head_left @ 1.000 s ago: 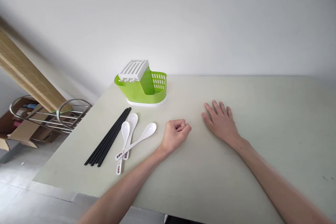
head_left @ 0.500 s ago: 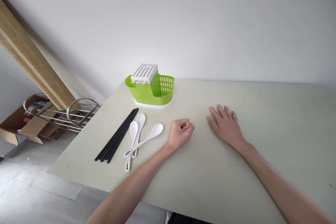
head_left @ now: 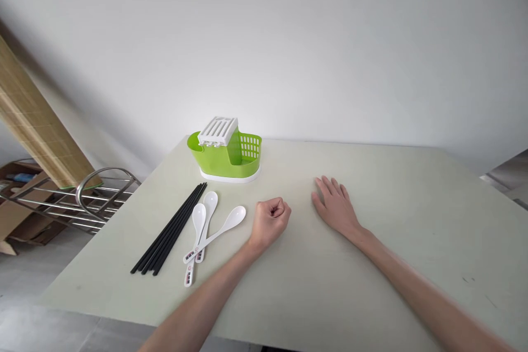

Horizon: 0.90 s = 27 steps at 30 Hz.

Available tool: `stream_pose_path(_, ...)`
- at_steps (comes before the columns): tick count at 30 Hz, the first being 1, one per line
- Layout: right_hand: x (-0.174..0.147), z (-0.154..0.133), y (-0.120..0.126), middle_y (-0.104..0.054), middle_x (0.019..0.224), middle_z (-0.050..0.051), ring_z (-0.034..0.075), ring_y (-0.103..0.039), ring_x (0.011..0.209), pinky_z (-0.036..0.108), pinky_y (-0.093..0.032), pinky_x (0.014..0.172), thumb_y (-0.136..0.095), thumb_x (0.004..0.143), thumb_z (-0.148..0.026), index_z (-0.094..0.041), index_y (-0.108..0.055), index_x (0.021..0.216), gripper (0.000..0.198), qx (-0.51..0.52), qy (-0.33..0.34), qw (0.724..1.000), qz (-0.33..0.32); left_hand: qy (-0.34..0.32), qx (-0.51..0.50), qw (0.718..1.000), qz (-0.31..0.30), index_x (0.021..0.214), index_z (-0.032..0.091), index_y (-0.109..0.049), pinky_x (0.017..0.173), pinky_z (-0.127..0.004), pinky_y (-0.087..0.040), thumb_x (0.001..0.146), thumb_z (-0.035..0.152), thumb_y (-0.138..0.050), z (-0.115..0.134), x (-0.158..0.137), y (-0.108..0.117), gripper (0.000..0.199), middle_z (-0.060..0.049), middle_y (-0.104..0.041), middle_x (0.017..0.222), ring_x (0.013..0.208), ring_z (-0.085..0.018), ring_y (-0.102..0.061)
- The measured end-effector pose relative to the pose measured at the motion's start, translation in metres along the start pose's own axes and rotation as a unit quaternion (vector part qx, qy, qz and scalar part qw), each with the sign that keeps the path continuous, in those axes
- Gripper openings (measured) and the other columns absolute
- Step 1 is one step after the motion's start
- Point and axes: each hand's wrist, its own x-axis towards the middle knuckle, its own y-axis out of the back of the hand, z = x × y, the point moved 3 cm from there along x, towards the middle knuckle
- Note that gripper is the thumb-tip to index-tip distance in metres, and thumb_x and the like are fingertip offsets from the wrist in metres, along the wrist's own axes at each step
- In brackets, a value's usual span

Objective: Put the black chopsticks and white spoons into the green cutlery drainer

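My left hand (head_left: 271, 224) rests on the table as a closed fist, and nothing shows in it. To its left lie three white spoons (head_left: 234, 216), their handles crossing one another. Beyond the spoons, a bundle of several black chopsticks (head_left: 171, 230) lies slanted on the tabletop. My right hand (head_left: 336, 204) is palm down and flat, fingers stretched out, touching only the table. Behind the spoons and chopsticks stands a green cutlery holder (head_left: 214, 161) with a white slotted top and a white base; its right end has a perforated wall.
The pale green table (head_left: 396, 198) meets a white wall (head_left: 313, 55) at the back. Off its left side are a metal rack (head_left: 88, 198), an open cardboard box (head_left: 25, 212) and a leaning wood-coloured panel (head_left: 37, 113).
The camera view has shifted, so the table and everything on it appear lower and further left. Both hands keep their poses, with the left closed and the right flat.
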Motion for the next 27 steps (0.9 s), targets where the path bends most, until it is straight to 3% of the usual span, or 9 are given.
stream_pose_path(5, -0.007, -0.008, 0.015, -0.052, 0.161, 0.011, 0.029, -0.046, 0.15, 0.054, -0.041, 0.123, -0.037, 0.107, -0.035, -0.024, -0.038, 0.163, 0.058, 0.097, 0.105, 0.989, 0.043, -0.119, 0.098, 0.988, -0.011, 0.065, 0.022, -0.018, 0.053, -0.027, -0.017, 0.083, 0.017, -0.052, -0.003, -0.007, -0.003, 0.039, 0.007, -0.015, 0.062, 0.06, -0.011, -0.015)
stream_pose_path(13, 0.008, -0.041, 0.053, -0.059, 0.154, 0.005, 0.024, -0.058, 0.138, 0.053, -0.049, 0.115, -0.035, 0.106, -0.023, -0.037, -0.011, 0.17, 0.07, 0.165, 0.224, 0.96, 0.039, -0.205, 0.141, 0.967, -0.049, 0.067, 0.022, -0.019, 0.052, -0.026, -0.019, 0.082, 0.011, -0.051, -0.012, -0.01, -0.01, 0.037, 0.008, -0.017, 0.058, 0.055, -0.01, -0.014)
stream_pose_path(20, 0.038, -0.096, 0.084, -0.056, 0.154, 0.007, 0.025, -0.064, 0.129, 0.048, -0.059, 0.103, -0.039, 0.101, -0.019, -0.035, -0.029, 0.165, 0.067, 0.197, 0.276, 0.941, 0.003, -0.189, 0.178, 0.96, -0.101, 0.065, 0.023, -0.018, 0.054, -0.029, -0.016, 0.078, 0.011, -0.051, -0.014, -0.011, -0.012, 0.037, 0.008, -0.016, 0.057, 0.056, -0.013, -0.013)
stream_pose_path(24, 0.04, -0.114, 0.087, -0.053, 0.157, 0.007, 0.024, -0.067, 0.123, 0.047, -0.06, 0.1, -0.041, 0.1, -0.016, -0.036, -0.031, 0.164, 0.068, 0.203, 0.33, 0.922, -0.021, -0.182, 0.194, 0.956, -0.125, 0.064, 0.023, -0.019, 0.055, -0.031, -0.015, 0.076, 0.012, -0.05, -0.013, -0.012, -0.014, 0.035, 0.008, -0.019, 0.056, 0.056, -0.014, -0.012)
stream_pose_path(27, 0.043, -0.122, 0.08, -0.05, 0.16, 0.007, 0.023, -0.069, 0.119, 0.044, -0.062, 0.094, -0.042, 0.099, -0.016, -0.035, -0.028, 0.165, 0.071, 0.218, 0.329, 0.918, -0.049, -0.181, 0.2, 0.953, -0.139, 0.063, 0.023, -0.02, 0.055, -0.032, -0.014, 0.074, 0.012, -0.05, -0.013, -0.012, -0.015, 0.034, 0.007, -0.021, 0.055, 0.056, -0.014, -0.011)
